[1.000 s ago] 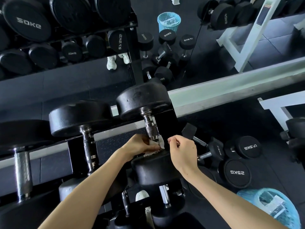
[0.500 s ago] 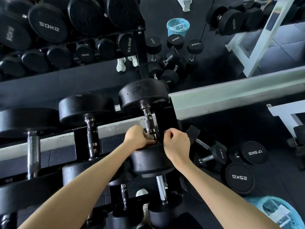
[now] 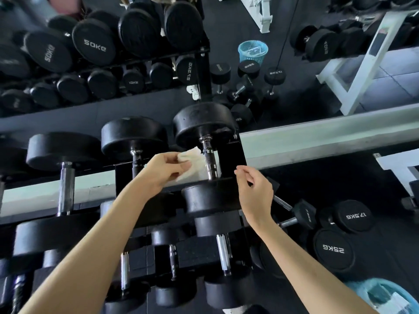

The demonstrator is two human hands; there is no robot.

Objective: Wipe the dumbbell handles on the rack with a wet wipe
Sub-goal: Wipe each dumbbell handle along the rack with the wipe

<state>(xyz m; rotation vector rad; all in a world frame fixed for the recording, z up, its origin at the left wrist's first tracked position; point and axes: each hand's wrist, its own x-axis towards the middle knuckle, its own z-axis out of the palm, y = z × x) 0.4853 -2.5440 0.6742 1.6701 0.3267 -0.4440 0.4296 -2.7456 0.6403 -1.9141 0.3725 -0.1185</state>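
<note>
My left hand [image 3: 167, 168] had the wet wipe [image 3: 191, 160] pinched, thumb on top, fingers curled beneath, wrist bent, forearm reaching in from the near left. The wipe was a soft, crumpled white wad, and its right edge sat against the left side of the dumbbell handle [image 3: 209, 160]. That handle was a slim chrome bar, knurled along the grip. Its long axis ran near to far between two fat, matte black rubber heads [image 3: 204, 125], at the right end of the top tier of the black rack [image 3: 230, 159]. My right hand [image 3: 255, 192] hung just right of the handle, clear of it and gripping nothing. Its fingers were loosely curled, thumb and forefinger tips close together. The neighbouring dumbbell [image 3: 133, 141] on the left lay the same way, near to far.
</note>
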